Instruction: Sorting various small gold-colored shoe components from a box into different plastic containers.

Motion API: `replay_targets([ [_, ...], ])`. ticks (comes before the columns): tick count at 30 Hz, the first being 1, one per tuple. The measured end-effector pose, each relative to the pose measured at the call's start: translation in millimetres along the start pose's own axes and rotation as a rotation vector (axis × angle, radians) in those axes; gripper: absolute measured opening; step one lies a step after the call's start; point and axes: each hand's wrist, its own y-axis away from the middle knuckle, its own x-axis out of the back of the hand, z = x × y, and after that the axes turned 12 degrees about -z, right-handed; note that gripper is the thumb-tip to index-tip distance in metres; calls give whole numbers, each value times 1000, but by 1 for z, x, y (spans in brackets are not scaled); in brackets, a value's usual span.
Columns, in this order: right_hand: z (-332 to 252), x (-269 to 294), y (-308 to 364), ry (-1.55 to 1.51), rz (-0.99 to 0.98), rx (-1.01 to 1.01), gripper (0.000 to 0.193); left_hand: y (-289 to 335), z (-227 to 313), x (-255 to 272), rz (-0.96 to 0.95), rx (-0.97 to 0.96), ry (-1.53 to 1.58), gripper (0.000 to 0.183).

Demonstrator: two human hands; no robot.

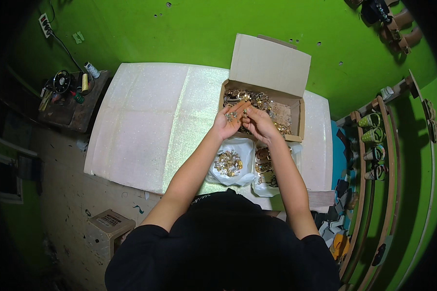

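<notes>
Palm up, my left hand (226, 125) carries several small shiny metal pieces (231, 116) on its palm and fingers. My right hand (261, 125) is closed beside it, pinching a small metal piece (245, 112) between thumb and fingertips. Both hands meet above the front edge of an open cardboard box (296, 137). Inside the box lies a heap of gold and silver metal fittings (257, 100), partly hidden by my hands. Just below, a white plastic-lined tray (248, 177) holds gold and silver bits. Another lined tray (266, 190), partly under my right forearm, contains darker gold pieces.
The box's lid (269, 60) stands up against the green wall. A shiny white cover lies over the table (141, 116). At left, a small dark table (65, 114) bears thread spools. A wooden rack (386, 194) with sandals stands right; a carton (109, 228) sits on the floor.
</notes>
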Motion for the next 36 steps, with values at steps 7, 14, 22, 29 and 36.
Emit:
replay_targets([
  [7, 8, 0, 34, 194, -7, -116, 15, -1, 1, 0, 112, -44, 46, 49],
  [14, 33, -6, 57, 779, 6, -224, 16, -1, 0, -3, 119, -39, -2, 52],
  [22, 52, 2, 65, 970, -30, -101, 17, 0, 0, -2, 109, -40, 23, 49],
  [29, 18, -16, 51, 1165, 45, 35, 17, 1, 1, -1, 92, -35, 4, 49],
  [36, -2, -13, 14, 1560, 141, 286, 34, 4, -5, 0, 168, -16, -28, 47],
])
